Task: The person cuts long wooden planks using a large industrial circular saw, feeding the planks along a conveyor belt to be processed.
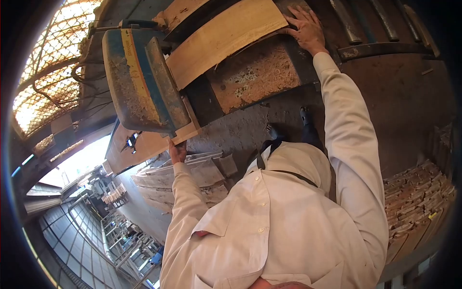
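A long wooden board (pixel 226 41) with one rough edge lies on the machine bed, its far part hidden behind a blue, sawdust-covered machine housing (pixel 139 79). My right hand (pixel 308 32) rests at the board's right end, fingers spread and the thumb by its near edge. Below the housing, a pale wooden edge (pixel 193 131) sticks out; whether it belongs to the same board is hidden. My left hand (pixel 178 151) is closed on this wooden piece, its fingers partly out of sight.
Sawdust covers the machine's side plate (pixel 260 77). Metal rollers (pixel 346 24) stand at the upper right. Rough slabs (pixel 192 178) lie near my left arm, and stacked wood pieces (pixel 418 197) are at right. A mesh window (pixel 57 58) is at upper left.
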